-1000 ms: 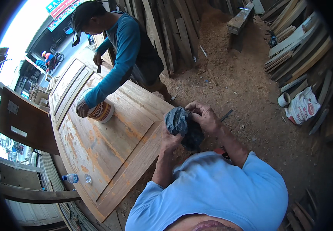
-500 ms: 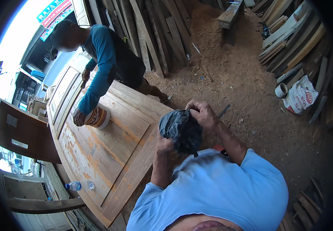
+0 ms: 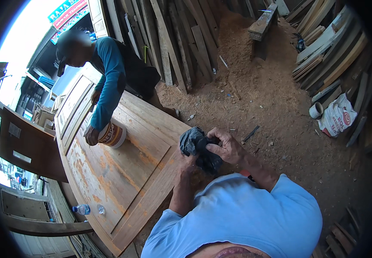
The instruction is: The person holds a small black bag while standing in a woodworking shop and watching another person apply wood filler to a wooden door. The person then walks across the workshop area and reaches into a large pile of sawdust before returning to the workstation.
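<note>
A crumpled black plastic bag [image 3: 193,141] is held in front of my chest, beside the near corner of a wooden door panel [image 3: 147,172]. My left hand [image 3: 187,161] grips the bag from below on its left side, its fingers partly hidden by the plastic. With thumb and fingers pinched together, my right hand [image 3: 224,145] holds the bag's upper right part. Whatever the bag contains, if anything, cannot be seen. The door panel lies flat, with patches of orange-brown filler on its surface.
Across the panel a co-worker in a teal-sleeved shirt [image 3: 110,64] leans over a white-and-brown bucket [image 3: 116,136]. A plastic bottle [image 3: 83,209] lies near the panel's left edge. Planks [image 3: 181,47] lean at the back; more timber, a white sack [image 3: 337,116] and a bench [image 3: 261,26] are to the right.
My right hand has shifted inward and lower over the bag, and the bag is bunched more tightly. The co-worker's head has lowered slightly while staying over the bucket.
</note>
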Demonstrator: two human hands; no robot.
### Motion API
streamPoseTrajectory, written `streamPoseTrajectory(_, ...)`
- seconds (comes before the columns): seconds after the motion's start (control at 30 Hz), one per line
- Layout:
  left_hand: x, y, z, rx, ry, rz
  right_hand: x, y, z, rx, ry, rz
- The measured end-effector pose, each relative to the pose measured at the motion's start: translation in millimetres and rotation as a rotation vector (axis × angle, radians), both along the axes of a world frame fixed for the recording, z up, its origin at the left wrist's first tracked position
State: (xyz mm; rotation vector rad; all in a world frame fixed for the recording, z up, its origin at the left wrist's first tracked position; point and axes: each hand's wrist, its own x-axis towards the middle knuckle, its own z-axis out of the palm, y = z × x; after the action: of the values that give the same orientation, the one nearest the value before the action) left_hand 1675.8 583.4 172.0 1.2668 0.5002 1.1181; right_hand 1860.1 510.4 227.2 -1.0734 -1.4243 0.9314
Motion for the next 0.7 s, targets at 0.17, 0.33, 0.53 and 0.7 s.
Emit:
streamPoseTrajectory(0.17, -3.2, -15.2, -30.4, -0.214, 0.027, -0.012, -7.9, 10.6, -9.0, -0.022, -0.186, -0.089)
streamPoseTrajectory(0.33, 0.9, -8.4, -13.5, -0.358, 0.22, 0.086, -7.3, 18.4, -27.0, 0.01, -0.182, -0.041)
streamPoseTrajectory(0.53, -10.7, 1.0, 4.3, -0.02, 0.322, 0.233, 11.4, 24.4, -18.0, -0.138, 0.224, 0.164)
streamPoseTrajectory(0.7, -9.2, 2.1, 15.7, 0.103, 0.595, 0.292, 6.6, 26.6, -14.5, -0.055, 0.06, -0.134)
